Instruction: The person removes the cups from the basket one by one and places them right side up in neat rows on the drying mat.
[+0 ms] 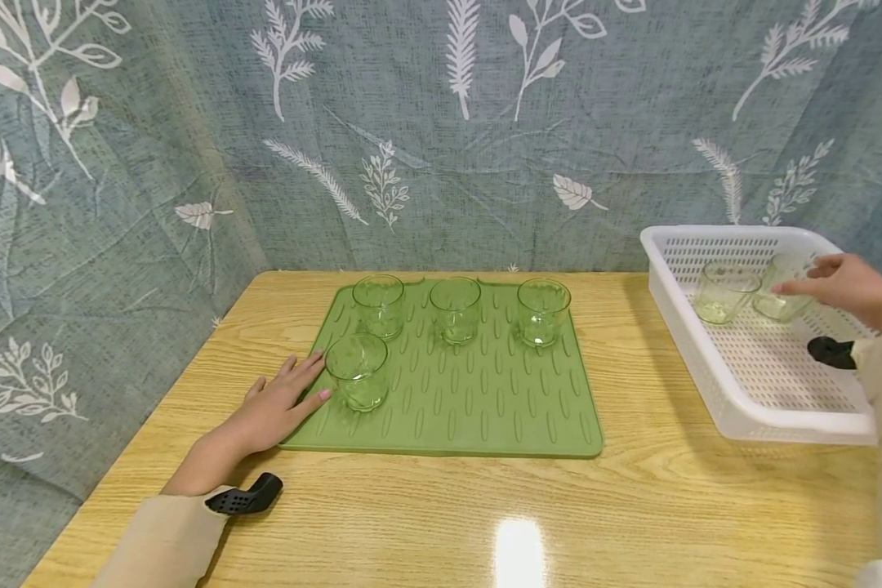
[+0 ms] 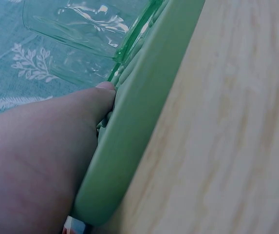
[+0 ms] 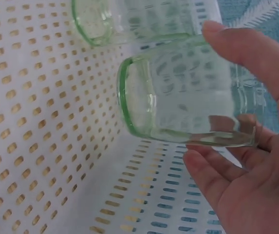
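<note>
My left hand [image 1: 279,406] lies flat with spread fingers on the left edge of a green ribbed drying mat [image 1: 448,429]. Its fingertips are right beside a green-tinted glass tumbler [image 1: 362,380] standing at the mat's near left. In the left wrist view, the thumb [image 2: 98,100] rests along the mat's rim. At the far right, my right hand [image 1: 853,286] reaches into a white plastic basket [image 1: 728,384]. There it grips a tumbler [image 3: 188,102], thumb on one side and curled fingers on the other. Another tumbler [image 1: 720,298] stands just left of it in the basket.
Three more tumblers line the back of the mat: left [image 1: 380,314], middle [image 1: 456,318] and right [image 1: 542,318]. A wooden table [image 1: 382,514] lies beneath everything. Patterned blue-grey cloth [image 1: 448,188] hangs behind and to the left.
</note>
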A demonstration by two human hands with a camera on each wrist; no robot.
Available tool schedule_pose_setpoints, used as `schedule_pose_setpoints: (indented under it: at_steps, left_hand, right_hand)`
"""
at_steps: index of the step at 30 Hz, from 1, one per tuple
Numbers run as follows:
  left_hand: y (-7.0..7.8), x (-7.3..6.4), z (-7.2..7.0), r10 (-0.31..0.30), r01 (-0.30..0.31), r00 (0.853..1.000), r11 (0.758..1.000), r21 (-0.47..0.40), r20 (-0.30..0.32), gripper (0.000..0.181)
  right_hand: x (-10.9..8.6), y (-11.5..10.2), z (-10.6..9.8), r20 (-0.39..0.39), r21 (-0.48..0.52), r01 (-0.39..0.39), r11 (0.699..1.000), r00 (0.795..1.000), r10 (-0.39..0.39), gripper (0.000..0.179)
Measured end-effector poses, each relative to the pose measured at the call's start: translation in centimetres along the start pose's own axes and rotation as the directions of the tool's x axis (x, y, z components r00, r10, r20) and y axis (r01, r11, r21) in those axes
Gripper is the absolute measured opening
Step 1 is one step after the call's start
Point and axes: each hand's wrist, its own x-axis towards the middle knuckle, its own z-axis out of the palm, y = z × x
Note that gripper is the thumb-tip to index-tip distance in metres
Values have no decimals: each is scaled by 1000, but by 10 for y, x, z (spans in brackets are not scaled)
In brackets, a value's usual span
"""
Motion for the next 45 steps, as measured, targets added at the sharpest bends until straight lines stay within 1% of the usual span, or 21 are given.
schedule_pose_setpoints:
  at_steps: [4,9,14,18,21,24,25,30,32,35,37,40,42,44,45]
  left_hand:
    - [0,0,0,1,-1,1000,1000,-7,-3,69]
    - [0,0,1,-6,6,1000,1000,0,4,69]
    - [0,0,2,-2,2,1000,1000,-1,2,69]
    - [0,1,1,-1,1,1000,1000,-5,3,70]
    - [1,1,0,-9,9,1000,1000,-7,7,70]
    - [0,0,-2,-11,11,1000,1000,-8,9,71]
    - [0,0,-2,-11,11,1000,1000,-8,8,71]
    - [1,0,-3,-12,12,1000,1000,-7,11,71]
    - [1,0,-3,-12,12,1000,1000,-8,9,71]
    - [1,-1,-2,-12,12,1000,1000,-5,9,70]
    - [2,0,-2,-11,11,1000,1000,-7,9,70]
    - [3,1,-1,-10,10,1000,1000,-10,9,70]
    - [3,1,-1,-10,10,1000,1000,-12,8,70]
    - [3,2,-1,-13,13,1000,1000,-11,9,70]
    - [3,2,-1,-14,14,1000,1000,-11,10,70]
  right_hand:
    - [-2,-2,-1,-48,47,11,999,999,-9,110]
    - [-7,-8,0,-93,101,-3,995,996,12,108]
    - [-7,-8,-2,-131,129,10,992,991,7,109]
    - [-2,-3,-4,-153,185,13,983,988,16,113]
    - [2,0,-5,-173,225,30,974,985,9,115]
    - [0,-6,-5,-200,225,31,974,980,15,113]
    - [-2,-9,-5,-212,230,43,972,977,7,113]
    - [28,17,-13,-277,240,36,970,960,32,114]
    - [44,31,-16,-298,256,32,966,953,47,115]
    - [49,28,-18,-327,299,40,953,943,63,112]
    - [55,32,-19,-347,329,60,943,936,62,109]
    - [64,37,-23,-361,346,102,933,932,32,105]
    - [65,36,-26,-352,328,106,939,936,17,103]
    - [59,28,-28,-343,306,101,947,939,11,103]
    - [53,21,-28,-338,297,100,950,941,7,103]
